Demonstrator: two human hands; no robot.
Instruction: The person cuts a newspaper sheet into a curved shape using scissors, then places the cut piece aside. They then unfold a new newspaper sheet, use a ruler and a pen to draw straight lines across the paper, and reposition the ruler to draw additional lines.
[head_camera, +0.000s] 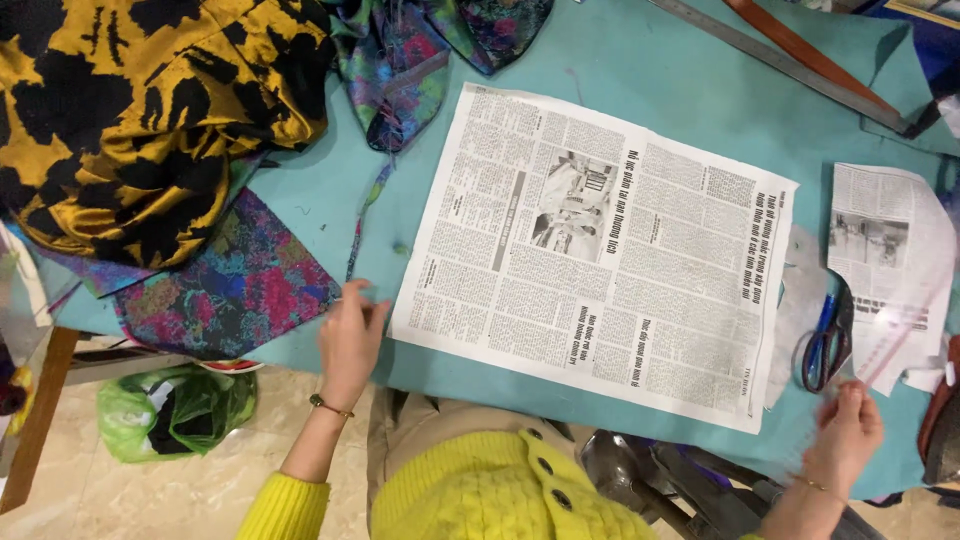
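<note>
A large newspaper sheet (590, 250) lies flat on the teal table (660, 70). My left hand (350, 340) rests at the sheet's lower left corner, fingers curled, fingertips touching the paper's edge. My right hand (848, 430) is at the table's near right edge, gripping the end of a clear plastic ruler (895, 345) that slants up over a cut newspaper piece (885, 250). Blue-handled scissors (825, 340) lie just left of the ruler.
Yellow-and-black fabric (130, 110) is heaped at the far left, with multicoloured patterned fabric (225, 285) below it and more (400, 60) at the top. A long metal ruler (780, 55) lies at the top right. A green plastic bag (175, 410) sits on the floor.
</note>
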